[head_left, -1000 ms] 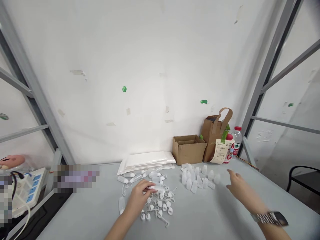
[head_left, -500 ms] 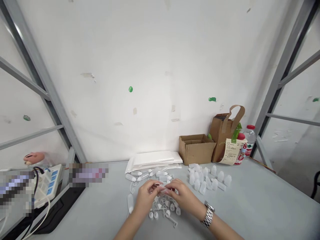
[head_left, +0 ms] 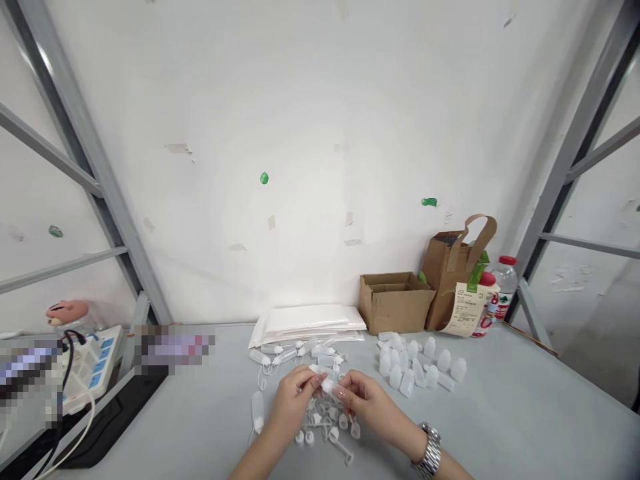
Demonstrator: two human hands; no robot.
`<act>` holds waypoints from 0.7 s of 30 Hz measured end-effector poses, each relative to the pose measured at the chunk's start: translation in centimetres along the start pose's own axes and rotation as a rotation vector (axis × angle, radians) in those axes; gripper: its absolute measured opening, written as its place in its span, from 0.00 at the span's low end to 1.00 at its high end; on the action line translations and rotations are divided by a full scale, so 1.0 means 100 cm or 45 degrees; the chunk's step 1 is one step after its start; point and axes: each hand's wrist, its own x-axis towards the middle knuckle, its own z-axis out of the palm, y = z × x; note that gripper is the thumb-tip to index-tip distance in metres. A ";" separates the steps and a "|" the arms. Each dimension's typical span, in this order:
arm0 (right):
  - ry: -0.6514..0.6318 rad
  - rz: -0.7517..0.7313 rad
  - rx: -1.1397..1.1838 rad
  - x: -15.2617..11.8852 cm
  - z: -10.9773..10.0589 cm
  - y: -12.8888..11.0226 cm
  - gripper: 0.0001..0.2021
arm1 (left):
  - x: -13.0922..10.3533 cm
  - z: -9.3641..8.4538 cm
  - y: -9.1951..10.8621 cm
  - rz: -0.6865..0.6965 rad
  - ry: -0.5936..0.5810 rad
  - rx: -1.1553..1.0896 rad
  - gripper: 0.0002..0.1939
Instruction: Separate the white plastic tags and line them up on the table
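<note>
In the head view, my left hand (head_left: 294, 399) pinches a small translucent squeeze bottle with a white cap (head_left: 327, 386). My right hand (head_left: 369, 402), a metal watch on its wrist, has thumb and fingers closed on the same piece from the right. Fingers hide part of it. Below and between the hands lies a pile of white caps with thin straps (head_left: 320, 419). To the left of my left forearm is a single capped bottle (head_left: 257, 408). Beyond the hands lie several bottles with looped caps (head_left: 285, 355).
Several uncapped translucent bottles (head_left: 419, 372) are grouped at the right. Behind them stand a cardboard box (head_left: 397, 313), a brown paper bag (head_left: 440, 280) and a red-capped bottle (head_left: 507, 277). White flat packages (head_left: 307, 323) lie by the wall. A power strip (head_left: 103, 370) is at the left.
My hands have moved slightly apart, and the white cap between them shows more clearly. My right hand has shifted a little right and down. The camera view has tilted slightly.
</note>
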 end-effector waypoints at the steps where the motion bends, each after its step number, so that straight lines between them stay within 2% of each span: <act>1: 0.024 -0.017 -0.045 -0.001 -0.001 -0.001 0.15 | 0.000 0.000 0.001 0.004 -0.011 0.045 0.19; 6: 0.090 -0.091 -0.260 -0.004 -0.008 -0.010 0.12 | 0.000 -0.002 0.005 -0.023 -0.091 0.055 0.20; 10: 0.131 -0.075 -0.257 -0.002 -0.012 -0.014 0.14 | -0.001 -0.002 0.006 -0.011 -0.162 0.037 0.20; 18: 0.245 -0.053 -0.230 0.004 -0.010 -0.003 0.18 | -0.001 0.000 0.006 0.028 -0.197 0.099 0.20; 21: 0.378 -0.054 -0.297 0.006 -0.015 0.001 0.19 | -0.002 -0.001 0.006 0.037 -0.207 0.162 0.20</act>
